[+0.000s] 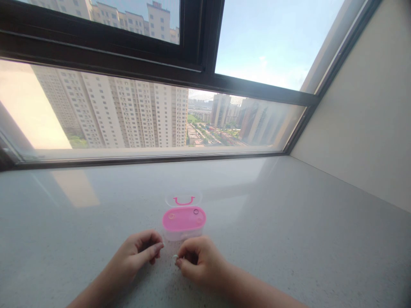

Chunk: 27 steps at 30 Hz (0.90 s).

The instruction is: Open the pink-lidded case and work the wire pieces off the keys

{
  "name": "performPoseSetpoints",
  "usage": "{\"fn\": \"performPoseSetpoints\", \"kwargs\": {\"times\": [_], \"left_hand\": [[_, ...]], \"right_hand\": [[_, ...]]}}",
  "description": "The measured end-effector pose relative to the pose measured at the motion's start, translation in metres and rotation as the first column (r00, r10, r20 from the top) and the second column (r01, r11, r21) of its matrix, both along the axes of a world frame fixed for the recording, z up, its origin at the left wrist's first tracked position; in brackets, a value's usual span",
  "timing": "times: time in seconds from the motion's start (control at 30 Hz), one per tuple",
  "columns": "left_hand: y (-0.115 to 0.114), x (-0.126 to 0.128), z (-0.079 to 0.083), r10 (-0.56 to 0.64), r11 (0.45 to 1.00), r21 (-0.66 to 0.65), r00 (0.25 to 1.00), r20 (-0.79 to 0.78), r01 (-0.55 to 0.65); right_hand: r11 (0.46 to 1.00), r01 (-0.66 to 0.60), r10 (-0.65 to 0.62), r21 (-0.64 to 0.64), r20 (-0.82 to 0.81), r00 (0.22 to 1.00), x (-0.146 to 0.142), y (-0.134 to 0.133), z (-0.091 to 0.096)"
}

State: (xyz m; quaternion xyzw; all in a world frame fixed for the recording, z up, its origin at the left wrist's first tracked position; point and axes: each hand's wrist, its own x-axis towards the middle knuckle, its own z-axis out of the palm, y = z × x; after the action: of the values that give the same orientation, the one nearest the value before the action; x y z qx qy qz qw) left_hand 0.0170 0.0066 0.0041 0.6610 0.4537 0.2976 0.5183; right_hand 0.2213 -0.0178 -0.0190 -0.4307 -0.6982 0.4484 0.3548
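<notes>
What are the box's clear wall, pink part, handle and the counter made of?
Clear wall: likely plastic; translucent, pale.
Pink part: probably plastic; even colour, smooth rounded rim.
Handle: likely plastic too, opaque pink; too small to judge its finish.
Counter: polished stone or a stone-like composite, can't tell which; fine speckles, window light reflected.

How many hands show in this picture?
2: the left hand is front-left of the pink box; the right hand is in front of its right half. I see no others.
</notes>
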Motion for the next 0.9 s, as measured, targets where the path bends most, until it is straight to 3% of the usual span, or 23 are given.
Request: {"fn": "performPoseSetpoints", "kwargs": {"times": [0.9], "left_hand": [[0.0002, -0.0002, -0.0013, -0.01, 1.0, -0.001, 1.0, -0.008, 0.01]], "right_hand": [[1.0, 0.009, -0.009, -0.029, -0.012, 1.0, -0.001, -0.0003, 0.0013]]}}
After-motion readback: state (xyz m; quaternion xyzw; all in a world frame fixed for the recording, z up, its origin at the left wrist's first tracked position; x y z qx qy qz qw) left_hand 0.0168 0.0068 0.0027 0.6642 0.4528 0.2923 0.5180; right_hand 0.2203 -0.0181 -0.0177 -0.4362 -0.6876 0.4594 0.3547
